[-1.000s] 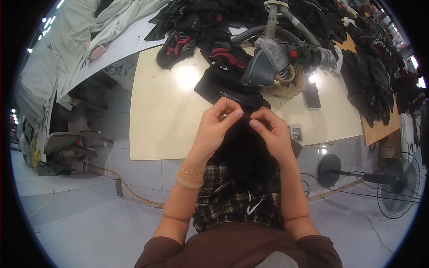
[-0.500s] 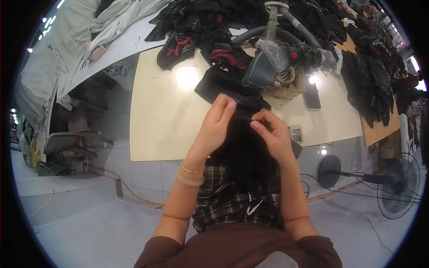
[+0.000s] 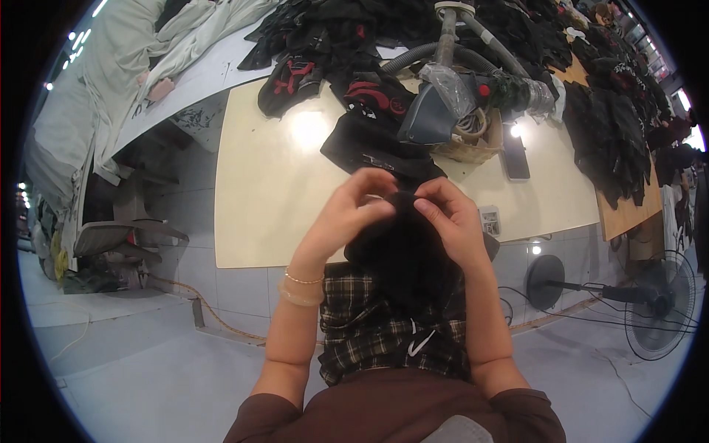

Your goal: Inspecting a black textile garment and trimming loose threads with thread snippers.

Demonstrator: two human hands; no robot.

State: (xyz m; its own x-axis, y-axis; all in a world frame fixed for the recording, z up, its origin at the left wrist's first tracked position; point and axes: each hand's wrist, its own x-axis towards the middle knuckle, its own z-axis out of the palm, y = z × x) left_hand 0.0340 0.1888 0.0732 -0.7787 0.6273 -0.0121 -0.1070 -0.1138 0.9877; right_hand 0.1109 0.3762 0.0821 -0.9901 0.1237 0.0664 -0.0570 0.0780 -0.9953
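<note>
A black cloth garment (image 3: 402,255) lies over my lap and reaches up to the table edge. My right hand (image 3: 452,218) pinches a bit of this cloth between thumb and bent fingers. Beside it on the left, my left hand (image 3: 353,210) has its thumb and curled fingers apart, tips close to the cloth; whether they touch it I cannot tell. Nothing shows between them. Just beyond both hands, another folded black piece (image 3: 354,148) rests on the table. Two bracelets circle my left wrist.
On the cream table (image 3: 258,184) stand a blue-grey machine (image 3: 430,118) with a hose, a basket (image 3: 473,150) and a phone (image 3: 515,153). A small compartment box (image 3: 489,220) sits near the right edge. Black garments (image 3: 325,37) pile up behind. A fan (image 3: 657,303) stands at right.
My left hand has drawn down and slightly left from the folded piece, and its pinch has parted. My right hand has stayed nearly in place on the cloth.
</note>
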